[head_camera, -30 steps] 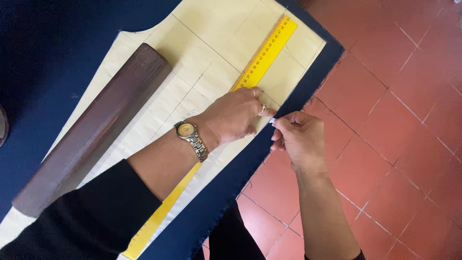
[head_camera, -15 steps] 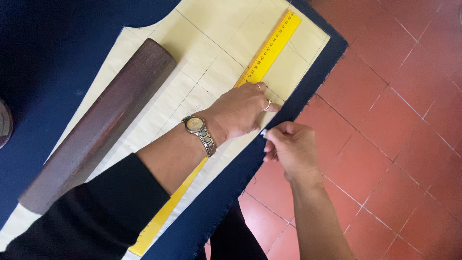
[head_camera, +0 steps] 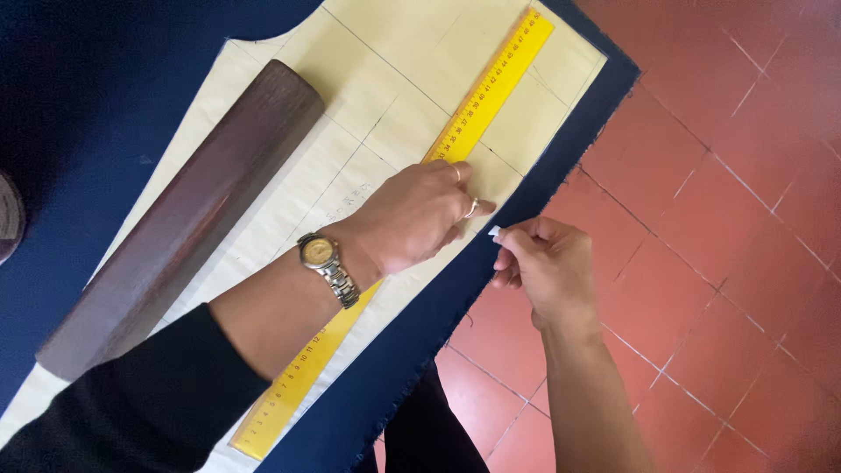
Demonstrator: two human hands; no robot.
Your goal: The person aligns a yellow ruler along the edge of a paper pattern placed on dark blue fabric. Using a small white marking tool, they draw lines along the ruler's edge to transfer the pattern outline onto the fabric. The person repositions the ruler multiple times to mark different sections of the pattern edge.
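dark wooden bar [head_camera: 180, 219] lies well left of the left hand [head_camera: 412, 215], on the cream paper pattern [head_camera: 385, 79] over navy cloth [head_camera: 79, 96]. left hand presses flat, fingers spread, on the yellow ruler [head_camera: 486, 96] and holds nothing. just right of it, the right hand [head_camera: 547, 267] pinches a small white chalk [head_camera: 495, 232] at the cloth's edge, above the red tile floor [head_camera: 727, 219].

- No packages in view; no labels or signs on the counter; no screens either; only plain cloth, paper and tools lie there.
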